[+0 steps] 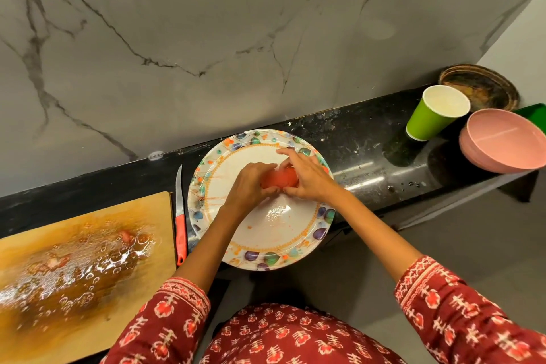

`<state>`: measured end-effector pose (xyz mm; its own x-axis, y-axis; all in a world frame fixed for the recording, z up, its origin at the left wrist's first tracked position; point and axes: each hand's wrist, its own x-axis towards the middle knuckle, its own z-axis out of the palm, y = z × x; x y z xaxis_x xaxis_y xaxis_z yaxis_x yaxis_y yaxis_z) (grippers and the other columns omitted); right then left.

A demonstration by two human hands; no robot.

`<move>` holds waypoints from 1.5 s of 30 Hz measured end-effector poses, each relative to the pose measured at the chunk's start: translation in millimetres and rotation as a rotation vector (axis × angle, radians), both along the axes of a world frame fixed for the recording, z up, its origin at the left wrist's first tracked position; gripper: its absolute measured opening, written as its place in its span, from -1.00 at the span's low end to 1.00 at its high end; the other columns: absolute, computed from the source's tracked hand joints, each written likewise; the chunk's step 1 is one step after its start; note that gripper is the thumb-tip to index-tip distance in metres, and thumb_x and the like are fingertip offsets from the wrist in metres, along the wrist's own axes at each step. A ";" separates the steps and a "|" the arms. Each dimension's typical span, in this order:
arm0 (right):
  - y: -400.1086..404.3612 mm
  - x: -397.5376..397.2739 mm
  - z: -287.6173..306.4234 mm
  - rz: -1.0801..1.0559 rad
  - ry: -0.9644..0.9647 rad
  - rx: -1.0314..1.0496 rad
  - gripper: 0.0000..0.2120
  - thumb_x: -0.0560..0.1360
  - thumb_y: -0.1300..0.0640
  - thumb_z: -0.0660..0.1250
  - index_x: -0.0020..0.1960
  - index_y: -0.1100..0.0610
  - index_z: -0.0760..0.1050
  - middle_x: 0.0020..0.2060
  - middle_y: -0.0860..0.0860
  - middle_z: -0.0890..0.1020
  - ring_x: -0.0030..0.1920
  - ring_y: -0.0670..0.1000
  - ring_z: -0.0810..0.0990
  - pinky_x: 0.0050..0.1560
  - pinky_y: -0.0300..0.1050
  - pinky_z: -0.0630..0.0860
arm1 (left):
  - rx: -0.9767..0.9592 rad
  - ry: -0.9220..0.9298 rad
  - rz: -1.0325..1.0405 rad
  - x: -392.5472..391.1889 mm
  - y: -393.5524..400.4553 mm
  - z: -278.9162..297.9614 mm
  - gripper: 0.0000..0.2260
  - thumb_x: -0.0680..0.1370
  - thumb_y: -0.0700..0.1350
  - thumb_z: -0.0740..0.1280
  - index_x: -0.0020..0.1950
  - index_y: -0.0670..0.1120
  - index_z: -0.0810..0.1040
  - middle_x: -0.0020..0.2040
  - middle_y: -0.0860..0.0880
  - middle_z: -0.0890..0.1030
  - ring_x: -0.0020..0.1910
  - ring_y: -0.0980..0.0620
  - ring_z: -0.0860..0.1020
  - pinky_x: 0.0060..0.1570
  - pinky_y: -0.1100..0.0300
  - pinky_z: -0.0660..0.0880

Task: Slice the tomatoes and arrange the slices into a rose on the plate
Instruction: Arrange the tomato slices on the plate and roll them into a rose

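Both hands meet over the middle of a patterned plate (320, 216) that sits on a black, glossy counter (363, 156). The left hand (251, 183) and the right hand (307, 177) curl their fingers around a red bundle of tomato slices (279, 179), cupping it from either side just above the plate's white centre. Wet smears and small red specks lie on the plate below the hands.

Just left of the left hand, beside the plate's rim, lies a knife (180, 216) with a red handle. Further left is a wooden cutting board (88, 260), wet with tomato juice and scraps.

Well to the right of the right hand stand a green paper cup (428, 121) and a pink bowl (502, 142). Beyond the hands rises a grey marble-veined wall (206, 38).
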<state>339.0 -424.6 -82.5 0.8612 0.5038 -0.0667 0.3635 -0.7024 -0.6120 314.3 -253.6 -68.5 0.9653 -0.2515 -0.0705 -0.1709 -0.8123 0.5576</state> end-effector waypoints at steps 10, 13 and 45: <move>1.0 4.3 4.1 0.031 0.069 0.011 -0.19 0.37 0.08 0.46 0.47 0.02 0.07 0.16 -0.06 0.52 0.35 0.02 0.31 0.39 0.14 0.13 | 0.221 -0.011 -0.056 0.3 2.0 -1.6 -0.38 0.44 0.00 0.42 0.44 -0.07 0.27 0.26 -0.11 0.47 0.21 -0.07 0.40 0.24 0.11 0.30; 3.5 4.5 5.9 0.044 0.071 -0.029 -0.17 0.38 0.08 0.45 0.48 0.02 0.04 0.22 -0.03 0.50 0.38 0.04 0.28 0.40 0.13 0.09 | 0.191 0.011 -0.041 2.1 3.2 -4.1 -0.40 0.46 -0.01 0.40 0.44 -0.07 0.26 0.26 -0.13 0.47 0.21 -0.07 0.40 0.25 0.09 0.28; 13.0 8.7 16.5 -0.003 0.064 -0.013 -0.47 0.43 0.18 0.37 0.34 0.04 0.27 -0.08 -0.05 0.65 0.20 0.03 0.45 0.30 0.03 0.19 | 0.291 0.011 0.011 -1.6 2.5 -12.4 -0.45 0.53 0.06 0.28 0.47 -0.05 0.21 0.35 -0.09 0.39 0.37 -0.06 0.27 0.39 -0.24 -0.19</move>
<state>347.7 -411.5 -65.9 0.8565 0.4999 -0.1283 0.3217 -0.7116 -0.6246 312.7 -251.1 -80.9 0.9666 -0.2091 -0.1483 -0.1569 -0.9401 0.3027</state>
